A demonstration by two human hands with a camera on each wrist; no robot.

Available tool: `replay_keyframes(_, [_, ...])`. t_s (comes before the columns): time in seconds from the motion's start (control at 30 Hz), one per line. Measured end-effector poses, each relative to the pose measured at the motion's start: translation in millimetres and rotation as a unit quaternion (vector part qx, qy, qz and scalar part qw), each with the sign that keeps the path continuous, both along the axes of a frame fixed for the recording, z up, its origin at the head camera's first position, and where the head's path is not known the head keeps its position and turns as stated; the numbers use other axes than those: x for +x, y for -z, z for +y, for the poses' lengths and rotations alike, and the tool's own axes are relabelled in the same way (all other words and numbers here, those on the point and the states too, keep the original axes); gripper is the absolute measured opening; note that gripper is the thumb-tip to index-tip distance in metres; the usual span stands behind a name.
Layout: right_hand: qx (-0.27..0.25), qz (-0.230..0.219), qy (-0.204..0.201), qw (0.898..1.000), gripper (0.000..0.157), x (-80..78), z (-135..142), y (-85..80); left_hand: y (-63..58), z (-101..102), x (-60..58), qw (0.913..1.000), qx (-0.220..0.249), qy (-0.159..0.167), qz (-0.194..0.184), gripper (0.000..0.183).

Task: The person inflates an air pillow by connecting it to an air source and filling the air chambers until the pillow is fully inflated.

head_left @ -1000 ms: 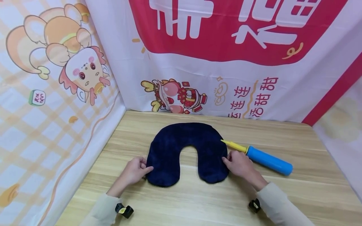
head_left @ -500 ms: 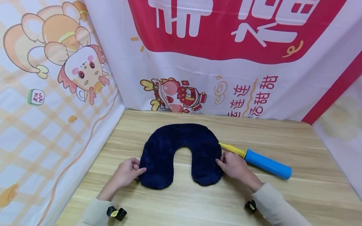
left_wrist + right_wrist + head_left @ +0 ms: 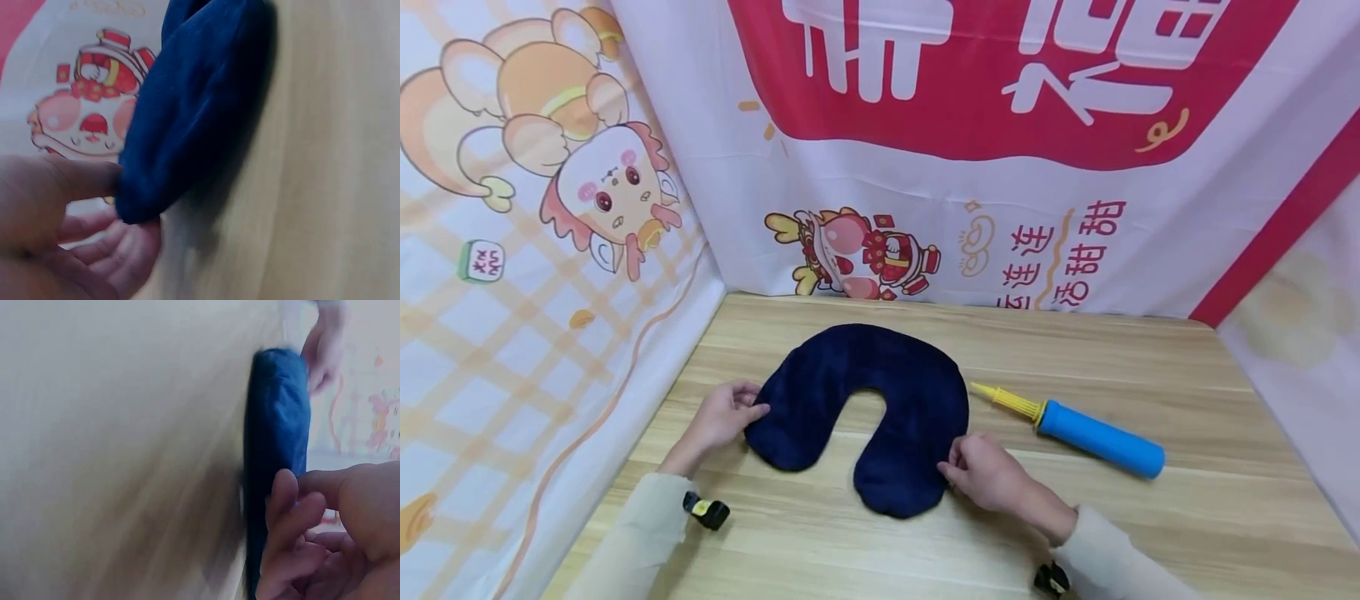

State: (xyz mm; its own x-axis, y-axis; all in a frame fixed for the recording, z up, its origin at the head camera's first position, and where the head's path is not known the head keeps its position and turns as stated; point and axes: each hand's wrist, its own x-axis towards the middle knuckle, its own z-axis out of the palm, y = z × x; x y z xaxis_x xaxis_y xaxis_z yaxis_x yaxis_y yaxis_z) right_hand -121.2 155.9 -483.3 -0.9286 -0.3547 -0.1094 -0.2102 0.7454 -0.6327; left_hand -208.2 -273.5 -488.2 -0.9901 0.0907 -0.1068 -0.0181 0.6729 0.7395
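Observation:
A dark blue U-shaped neck pillow (image 3: 917, 400) lies over the wooden table, its opening toward the person and turned a little askew. The left hand (image 3: 724, 414) pinches its left outer edge, thumb on top and fingers beneath; the left wrist view shows the blue fabric (image 3: 194, 106) between them. At the right arm of the pillow, the right hand (image 3: 988, 473) pinches the outer edge with thumb and fingers. In the right wrist view the right hand (image 3: 312, 531) is at the near part of the pillow's edge (image 3: 278, 419).
A blue hand pump (image 3: 1101, 437) with a yellow nozzle (image 3: 1009, 400) lies to the right of the pillow. A printed cloth (image 3: 970, 125) hangs behind the wooden table (image 3: 1075, 350), and another patterned cloth (image 3: 550, 333) borders it on the left. Black wrist cameras (image 3: 706, 509) sit by the sleeves.
Both hands have shifted the pillow leftward, away from the pump's nozzle. It has also turned clockwise, with the left hand moving up and the right hand coming nearer the person.

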Motion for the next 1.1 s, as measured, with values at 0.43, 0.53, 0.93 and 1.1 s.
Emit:
replay_keyframes(0.43, [0.022, 0.018, 0.08, 0.996, 0.033, -22.7, 19.6, -9.8, -11.7, -12.0, 36.8, 0.9946, -0.086, -0.028, -0.052, 0.041])
replay_keyframes(0.53, [0.027, 0.033, 0.089, 0.995, 0.039, -39.5, 25.4, 1.8, -11.1, -5.6, 38.9, 0.9967, -0.062, -0.033, -0.042, 0.036])
replay_keyframes(0.93, [0.023, -0.001, 0.052, 0.998, 0.046, -37.7, 9.2, 14.4, -5.2, -9.7, -11.4, 0.9957, -0.069, -0.037, -0.05, 0.032])
replay_keyframes(1.1, [0.028, -0.022, 0.043, 0.998, 0.043, -2.4, -13.0, -7.4, -11.6, -5.2, -38.4, 0.9946, -0.088, -0.024, -0.05, 0.036])
